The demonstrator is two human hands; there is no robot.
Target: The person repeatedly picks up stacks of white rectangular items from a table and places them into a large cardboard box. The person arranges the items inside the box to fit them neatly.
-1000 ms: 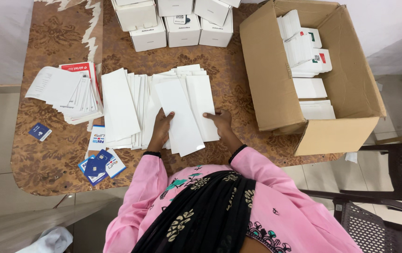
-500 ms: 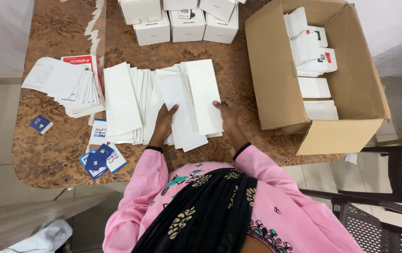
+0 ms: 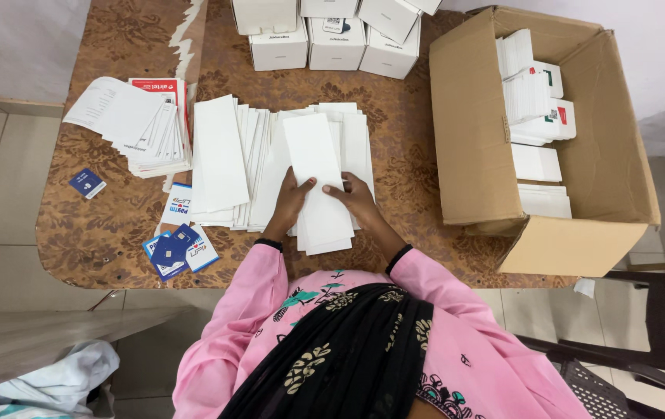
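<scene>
Fingertips of both hands press flat on one long white envelope [image 3: 318,180] — neither hand grips or curls around it. The left hand [image 3: 292,200] rests on the envelope's left edge; the right hand [image 3: 356,198] lies on its right side, thumbs nearly meeting in the middle. The envelope sits topmost on a fanned row of white envelopes [image 3: 228,163] spread across the patterned brown table [image 3: 107,225]. Left of the row lies a pile of printed papers [image 3: 132,124]; small blue cards [image 3: 176,250] sit near the table's front edge. White boxes [image 3: 332,35] line the far side — an open cardboard carton [image 3: 472,147] holding white packets stands to the right.
</scene>
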